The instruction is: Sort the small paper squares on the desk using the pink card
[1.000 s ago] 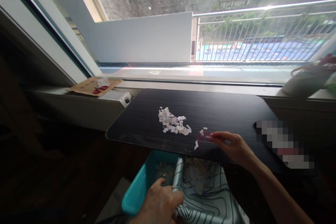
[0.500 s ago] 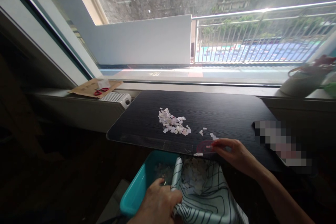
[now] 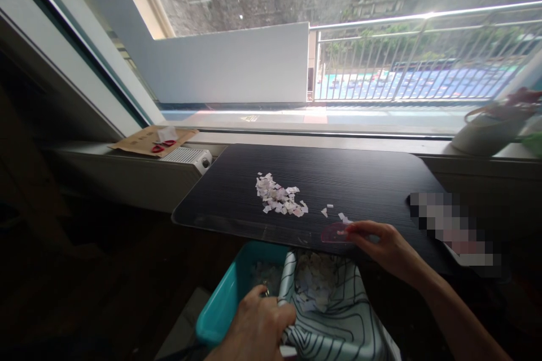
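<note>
My right hand [image 3: 379, 240] pinches a translucent pink plastic piece [image 3: 332, 233] with a rounded outline, close to the near edge of the black table [image 3: 359, 180]. A few loose paper scraps [image 3: 344, 218] lie just beyond it. Farther left on the tabletop sits a pile of small white paper scraps [image 3: 277, 196]. Below the edge, my left hand [image 3: 260, 318] is closed around the rim where a turquoise bin [image 3: 215, 304] meets a bin with a white, dark-lined cover [image 3: 345, 321]. Both bins hold paper scraps.
On the sill at left, red-handled scissors [image 3: 164, 146] rest on a brown paper envelope [image 3: 138, 142] near a white radiator [image 3: 190, 159]. A pale pot [image 3: 483, 132] stands at right. A blurred-out flat object [image 3: 453, 231] lies on the table's right side.
My right hand has shifted slightly right with the pink piece, which now looks more tilted. A scrap at the table's near edge is gone from there. My left hand stays on the rim.
</note>
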Demonstrator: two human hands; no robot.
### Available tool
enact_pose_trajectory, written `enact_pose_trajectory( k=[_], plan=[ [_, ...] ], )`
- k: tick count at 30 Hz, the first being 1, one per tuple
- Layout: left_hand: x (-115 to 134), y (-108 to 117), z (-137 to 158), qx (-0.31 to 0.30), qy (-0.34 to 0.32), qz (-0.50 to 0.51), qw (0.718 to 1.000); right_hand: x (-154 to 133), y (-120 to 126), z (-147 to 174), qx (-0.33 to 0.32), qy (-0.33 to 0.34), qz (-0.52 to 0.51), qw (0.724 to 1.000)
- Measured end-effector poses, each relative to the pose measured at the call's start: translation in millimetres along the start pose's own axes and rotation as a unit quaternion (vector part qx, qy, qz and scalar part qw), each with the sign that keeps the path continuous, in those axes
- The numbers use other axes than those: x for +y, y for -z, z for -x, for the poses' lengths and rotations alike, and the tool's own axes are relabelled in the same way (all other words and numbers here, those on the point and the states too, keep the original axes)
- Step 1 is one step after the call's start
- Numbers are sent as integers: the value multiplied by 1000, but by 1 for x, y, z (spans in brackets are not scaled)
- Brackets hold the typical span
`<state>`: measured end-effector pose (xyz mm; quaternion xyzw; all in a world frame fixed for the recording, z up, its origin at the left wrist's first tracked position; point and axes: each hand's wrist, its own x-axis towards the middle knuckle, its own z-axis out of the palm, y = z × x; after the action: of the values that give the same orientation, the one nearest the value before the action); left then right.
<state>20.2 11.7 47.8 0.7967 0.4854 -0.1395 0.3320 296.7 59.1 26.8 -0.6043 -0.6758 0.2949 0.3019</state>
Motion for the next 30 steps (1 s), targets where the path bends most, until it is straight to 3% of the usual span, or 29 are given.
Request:
enact_pose_trajectory(
  k=[6, 11, 14, 20, 25, 30],
  plan=[
    [5, 2, -2, -29, 1, 21, 999, 8, 15, 6, -30, -16, -12, 999],
    [11, 3, -5, -35, 1, 5, 999, 35, 34, 5, 118, -71, -36, 990],
    [14, 3, -6, -23, -3, -13, 1000, 43, 36, 5, 153, -72, -23, 985],
    [19, 3, -8, -19, -20, -25, 999, 31, 31, 7, 82, -47, -20, 995],
    [21, 8, -14, -47, -21, -8, 999, 29, 30, 1, 98, -52, -10, 994],
    [21, 6, -14, -50, -23, 5, 999, 20, 31, 7, 17, -37, -10, 999]
  ],
)
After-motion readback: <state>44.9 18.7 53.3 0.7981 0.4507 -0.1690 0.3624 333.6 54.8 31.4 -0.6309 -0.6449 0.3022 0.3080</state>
